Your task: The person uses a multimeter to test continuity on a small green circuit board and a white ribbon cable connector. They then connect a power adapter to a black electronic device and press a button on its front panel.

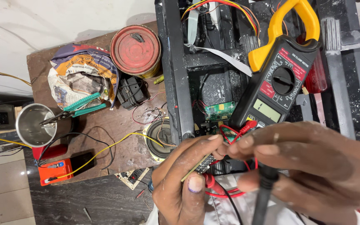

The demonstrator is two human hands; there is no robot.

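I have only the one head view. It looks steeply down from above, very close to my hands: the left hand point(188, 179) and right hand point(309, 171) fill the lower edge, partly blurred. Beyond the right hand lies the meter point(278, 83); left of the left hand, the table point(117, 125).

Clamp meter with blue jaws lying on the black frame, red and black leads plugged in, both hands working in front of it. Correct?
Not quite: the clamp meter has yellow jaws, not blue, as the head view shows. The rest holds: it lies on the black frame, with red and black leads plugged in, and the left hand and right hand work in front of it.
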